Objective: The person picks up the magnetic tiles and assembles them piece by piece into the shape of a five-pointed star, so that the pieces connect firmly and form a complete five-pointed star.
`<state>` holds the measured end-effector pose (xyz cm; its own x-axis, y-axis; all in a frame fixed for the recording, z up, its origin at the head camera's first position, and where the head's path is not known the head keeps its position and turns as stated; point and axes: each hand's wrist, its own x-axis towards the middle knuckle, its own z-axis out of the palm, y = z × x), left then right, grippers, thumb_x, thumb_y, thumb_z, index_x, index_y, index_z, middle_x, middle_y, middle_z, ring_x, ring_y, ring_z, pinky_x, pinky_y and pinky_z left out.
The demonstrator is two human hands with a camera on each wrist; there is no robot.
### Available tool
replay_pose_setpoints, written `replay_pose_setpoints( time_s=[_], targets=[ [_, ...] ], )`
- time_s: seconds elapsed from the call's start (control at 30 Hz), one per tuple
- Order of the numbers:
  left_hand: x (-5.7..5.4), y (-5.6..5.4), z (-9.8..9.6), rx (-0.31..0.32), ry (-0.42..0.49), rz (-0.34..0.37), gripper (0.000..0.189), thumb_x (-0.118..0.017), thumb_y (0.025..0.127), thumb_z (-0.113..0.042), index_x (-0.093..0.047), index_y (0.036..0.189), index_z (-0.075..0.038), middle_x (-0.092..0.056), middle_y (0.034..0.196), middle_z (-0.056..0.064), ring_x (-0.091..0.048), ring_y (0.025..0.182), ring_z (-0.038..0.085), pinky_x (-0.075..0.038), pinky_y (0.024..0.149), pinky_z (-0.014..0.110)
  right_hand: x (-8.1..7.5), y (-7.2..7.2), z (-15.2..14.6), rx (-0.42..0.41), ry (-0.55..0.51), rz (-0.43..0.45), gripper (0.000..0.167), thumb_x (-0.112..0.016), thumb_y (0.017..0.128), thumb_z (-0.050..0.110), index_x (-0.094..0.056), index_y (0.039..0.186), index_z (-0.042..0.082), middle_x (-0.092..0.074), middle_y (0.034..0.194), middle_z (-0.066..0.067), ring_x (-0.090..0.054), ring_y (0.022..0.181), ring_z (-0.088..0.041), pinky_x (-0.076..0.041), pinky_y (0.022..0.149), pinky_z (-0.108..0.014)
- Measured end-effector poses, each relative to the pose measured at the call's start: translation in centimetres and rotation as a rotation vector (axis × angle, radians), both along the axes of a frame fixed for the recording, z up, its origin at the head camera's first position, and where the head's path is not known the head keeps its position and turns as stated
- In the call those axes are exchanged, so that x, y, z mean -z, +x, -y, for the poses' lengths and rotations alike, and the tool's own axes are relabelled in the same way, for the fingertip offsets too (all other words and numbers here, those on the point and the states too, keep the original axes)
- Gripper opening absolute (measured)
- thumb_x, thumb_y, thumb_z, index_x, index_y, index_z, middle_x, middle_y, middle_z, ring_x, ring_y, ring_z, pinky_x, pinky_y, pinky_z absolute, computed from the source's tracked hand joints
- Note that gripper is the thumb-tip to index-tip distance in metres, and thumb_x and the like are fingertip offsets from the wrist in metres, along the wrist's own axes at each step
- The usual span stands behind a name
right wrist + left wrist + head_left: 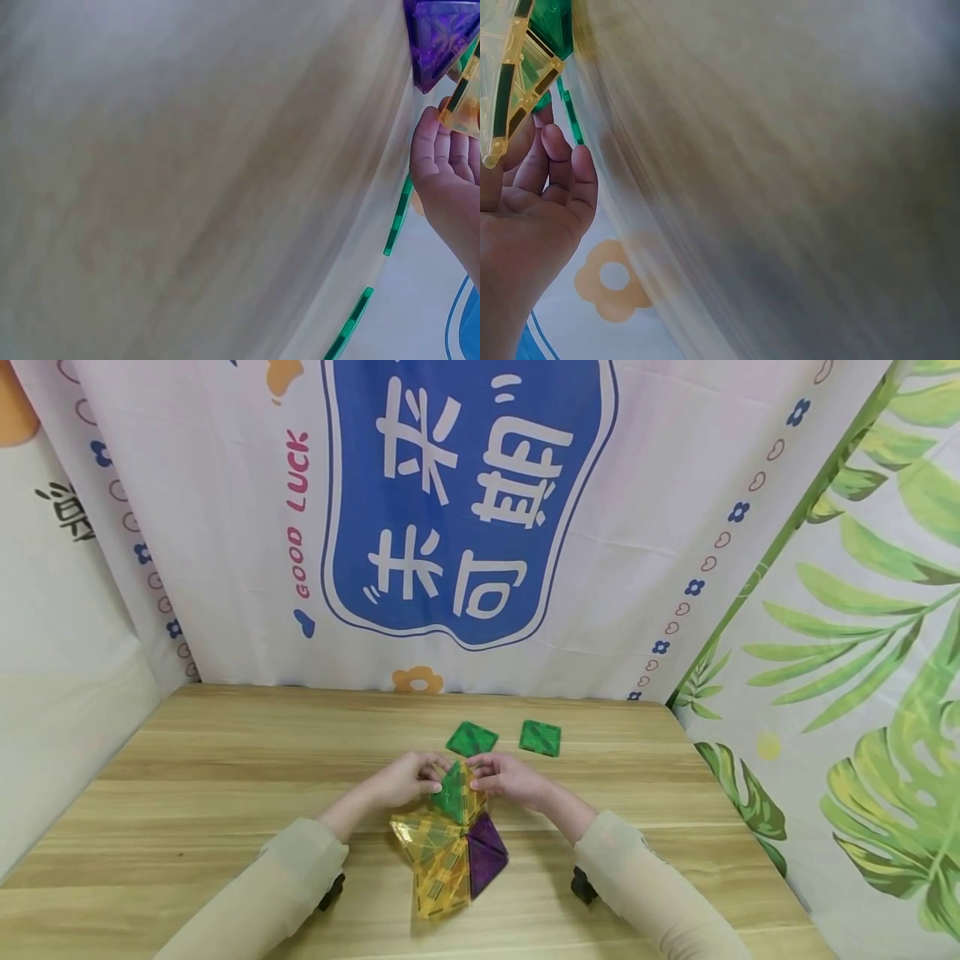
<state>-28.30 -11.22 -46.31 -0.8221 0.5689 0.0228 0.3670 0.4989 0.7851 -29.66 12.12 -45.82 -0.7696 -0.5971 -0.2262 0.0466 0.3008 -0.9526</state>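
A joined shape of translucent magnetic tiles stands on the table in the head view. At its far end are a green triangular tile (452,795) and an orange tile (472,802) leaning together. My left hand (405,779) pinches the green one from the left, thumb on its face. From the right, my right hand (517,779) pinches the orange tile (463,97). Nearer me are yellow-orange tiles (441,881) and a purple piece (487,857), seen also as a purple corner (439,37) in the right wrist view. Some left fingertips are hidden behind the tiles.
Two loose green tiles, a left one (472,739) and a square one (540,737), lie flat beyond my hands on the wooden table (225,793). A printed cloth (247,527) hangs along the table's far edge. Leaf-patterned fabric (847,693) hangs on the right.
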Motion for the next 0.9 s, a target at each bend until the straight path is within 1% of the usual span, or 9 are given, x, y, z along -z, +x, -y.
replay_pose_setpoints(
  time_s=[0.2, 0.4, 0.5, 0.63, 0.7, 0.8, 0.9],
  targets=[
    [0.01, -0.11, -0.23, 0.017, -0.023, -0.016, 0.027, -0.062, 0.089, -0.002, -0.058, 0.115, -0.002, -0.067, 0.099, 0.009, -0.064, 0.093, 0.022, -0.053, 0.084, 0.035, 0.28, -0.33, -0.23, -0.023, -0.004, 0.008, 0.046, -0.057, 0.092, 0.002, -0.042, 0.134, -0.005, -0.059, 0.098, -0.005, -0.058, 0.080, -0.010, -0.051, 0.072, -0.026],
    [0.13, -0.08, -0.42, 0.063, -0.044, -0.049, 0.025, -0.063, 0.087, 0.000, -0.057, 0.111, 0.000, -0.069, 0.090, 0.008, -0.065, 0.084, 0.017, -0.054, 0.078, 0.031, 0.54, -0.63, -0.33, -0.051, 0.034, -0.029, 0.043, -0.058, 0.091, 0.002, -0.046, 0.131, -0.006, -0.061, 0.100, -0.008, -0.061, 0.084, -0.011, -0.054, 0.077, -0.029],
    [0.30, -0.07, -0.40, 0.076, -0.055, -0.043, 0.024, -0.063, 0.087, 0.001, -0.057, 0.110, 0.000, -0.069, 0.088, 0.007, -0.064, 0.082, 0.015, -0.053, 0.076, 0.029, 0.53, -0.58, -0.31, -0.063, 0.054, -0.043, 0.043, -0.058, 0.091, 0.002, -0.047, 0.131, -0.007, -0.063, 0.100, -0.009, -0.062, 0.084, -0.012, -0.054, 0.079, -0.031],
    [0.40, -0.05, -0.33, 0.071, -0.060, -0.030, 0.023, -0.062, 0.087, 0.000, -0.057, 0.110, 0.000, -0.069, 0.088, 0.006, -0.064, 0.083, 0.015, -0.053, 0.077, 0.030, 0.59, -0.52, -0.23, -0.065, 0.065, -0.045, 0.044, -0.059, 0.091, 0.003, -0.047, 0.132, -0.006, -0.063, 0.102, -0.010, -0.061, 0.083, -0.012, -0.055, 0.077, -0.031],
    [0.40, -0.01, -0.28, 0.072, -0.063, -0.036, 0.022, -0.062, 0.088, 0.000, -0.057, 0.109, 0.000, -0.069, 0.088, 0.006, -0.065, 0.083, 0.016, -0.054, 0.077, 0.030, 0.63, -0.56, -0.21, -0.071, 0.065, -0.046, 0.044, -0.059, 0.091, 0.004, -0.047, 0.132, -0.006, -0.063, 0.103, -0.011, -0.061, 0.082, -0.012, -0.055, 0.076, -0.031],
    [0.49, -0.02, -0.15, 0.074, -0.067, -0.049, 0.023, -0.062, 0.088, -0.001, -0.057, 0.110, 0.000, -0.069, 0.089, 0.006, -0.065, 0.084, 0.016, -0.054, 0.077, 0.029, 0.54, -0.58, -0.33, -0.071, 0.058, -0.048, 0.042, -0.058, 0.092, 0.004, -0.049, 0.132, -0.004, -0.062, 0.107, -0.011, -0.062, 0.085, -0.013, -0.055, 0.078, -0.031],
    [0.59, -0.05, 0.04, 0.078, -0.072, -0.058, 0.026, -0.063, 0.088, -0.002, -0.057, 0.113, 0.000, -0.070, 0.091, 0.007, -0.066, 0.085, 0.017, -0.054, 0.078, 0.029, 0.40, -0.68, -0.67, -0.067, 0.041, -0.066, 0.040, -0.058, 0.092, 0.005, -0.050, 0.131, -0.001, -0.061, 0.110, -0.012, -0.062, 0.091, -0.017, -0.055, 0.080, -0.035]
  ],
)
